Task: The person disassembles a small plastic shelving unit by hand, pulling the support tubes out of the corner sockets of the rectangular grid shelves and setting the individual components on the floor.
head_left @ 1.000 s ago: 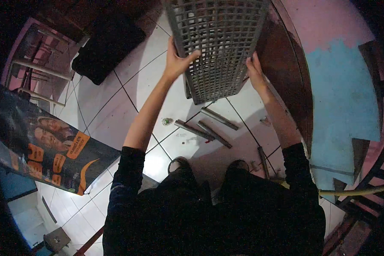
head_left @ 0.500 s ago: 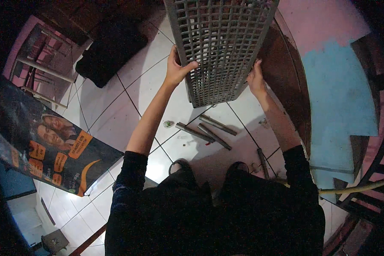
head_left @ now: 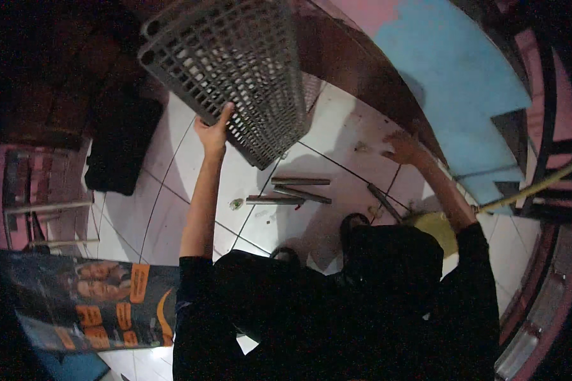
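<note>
The right hand (head_left: 401,147) has let go and hangs open, far right. The left hand (head_left: 213,130) alone grips the grey lattice basket (head_left: 235,70), tilted, long axis running far-left to near-right above the tiled floor (head_left: 337,146).

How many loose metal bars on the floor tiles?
4. Three bars lie close together below the grey basket. A fourth lies angled under the right hand. The body may hide more.

Black short-sleeved top, dark trousers, dark shoes, bare forearms.
</note>
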Demonstrator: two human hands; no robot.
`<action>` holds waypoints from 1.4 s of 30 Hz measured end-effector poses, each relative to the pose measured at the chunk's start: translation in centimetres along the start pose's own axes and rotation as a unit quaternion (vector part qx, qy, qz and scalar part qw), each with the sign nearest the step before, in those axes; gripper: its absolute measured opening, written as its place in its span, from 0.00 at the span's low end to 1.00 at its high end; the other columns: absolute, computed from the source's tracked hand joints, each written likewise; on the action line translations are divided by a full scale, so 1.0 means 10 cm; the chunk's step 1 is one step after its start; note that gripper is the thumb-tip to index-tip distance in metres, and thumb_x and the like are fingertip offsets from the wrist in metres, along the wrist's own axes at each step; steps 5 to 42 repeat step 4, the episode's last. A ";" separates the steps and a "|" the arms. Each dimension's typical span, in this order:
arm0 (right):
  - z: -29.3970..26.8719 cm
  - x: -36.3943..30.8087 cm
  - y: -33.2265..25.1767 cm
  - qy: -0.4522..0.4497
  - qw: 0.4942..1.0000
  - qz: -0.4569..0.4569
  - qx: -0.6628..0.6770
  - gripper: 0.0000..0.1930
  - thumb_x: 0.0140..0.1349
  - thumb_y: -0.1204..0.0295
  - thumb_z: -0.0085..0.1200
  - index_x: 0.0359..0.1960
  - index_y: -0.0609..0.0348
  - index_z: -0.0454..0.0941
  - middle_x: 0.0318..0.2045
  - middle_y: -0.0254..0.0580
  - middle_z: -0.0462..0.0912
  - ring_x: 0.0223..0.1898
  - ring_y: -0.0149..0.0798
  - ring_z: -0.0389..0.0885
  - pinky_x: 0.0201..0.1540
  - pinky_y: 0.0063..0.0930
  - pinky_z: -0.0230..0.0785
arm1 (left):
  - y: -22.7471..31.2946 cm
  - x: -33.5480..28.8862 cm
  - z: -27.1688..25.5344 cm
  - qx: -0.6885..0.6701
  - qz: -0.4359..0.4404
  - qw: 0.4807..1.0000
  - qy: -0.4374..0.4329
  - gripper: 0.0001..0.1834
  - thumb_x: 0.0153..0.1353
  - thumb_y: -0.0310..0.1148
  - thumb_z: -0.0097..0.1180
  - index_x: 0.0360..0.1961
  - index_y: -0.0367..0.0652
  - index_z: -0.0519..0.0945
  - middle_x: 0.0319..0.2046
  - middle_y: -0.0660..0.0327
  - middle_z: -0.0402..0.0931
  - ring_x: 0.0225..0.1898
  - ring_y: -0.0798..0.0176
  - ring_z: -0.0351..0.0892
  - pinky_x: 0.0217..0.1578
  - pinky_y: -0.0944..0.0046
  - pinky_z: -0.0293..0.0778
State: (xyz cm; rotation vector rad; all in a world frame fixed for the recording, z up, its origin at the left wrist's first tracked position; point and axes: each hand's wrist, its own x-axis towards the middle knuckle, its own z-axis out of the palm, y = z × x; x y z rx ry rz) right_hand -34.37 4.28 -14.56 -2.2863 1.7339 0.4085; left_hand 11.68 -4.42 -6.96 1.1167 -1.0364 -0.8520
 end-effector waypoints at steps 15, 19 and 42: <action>0.31 -0.92 0.41 -0.160 0.965 0.209 -0.015 0.35 0.48 0.43 0.50 0.54 0.50 0.64 0.57 0.45 0.61 0.58 0.53 0.56 0.60 0.47 0.44 | -0.15 0.07 0.15 -0.111 0.006 0.993 0.043 0.19 0.42 0.28 0.66 0.35 0.31 0.75 0.32 0.54 0.76 0.32 0.66 0.75 0.34 0.69 0.71; 0.31 -0.92 0.41 -0.160 0.965 0.209 -0.015 0.35 0.48 0.43 0.50 0.54 0.50 0.64 0.57 0.45 0.61 0.58 0.53 0.56 0.60 0.47 0.44 | -0.15 0.07 0.15 -0.111 0.006 0.993 0.043 0.19 0.42 0.28 0.66 0.35 0.31 0.75 0.32 0.54 0.76 0.32 0.66 0.75 0.34 0.69 0.71; 0.31 -0.92 0.41 -0.160 0.965 0.209 -0.015 0.35 0.48 0.43 0.50 0.54 0.50 0.64 0.57 0.45 0.61 0.58 0.53 0.56 0.60 0.47 0.44 | -0.15 0.07 0.15 -0.111 0.006 0.993 0.043 0.19 0.42 0.28 0.66 0.35 0.31 0.75 0.32 0.54 0.76 0.32 0.66 0.75 0.34 0.69 0.71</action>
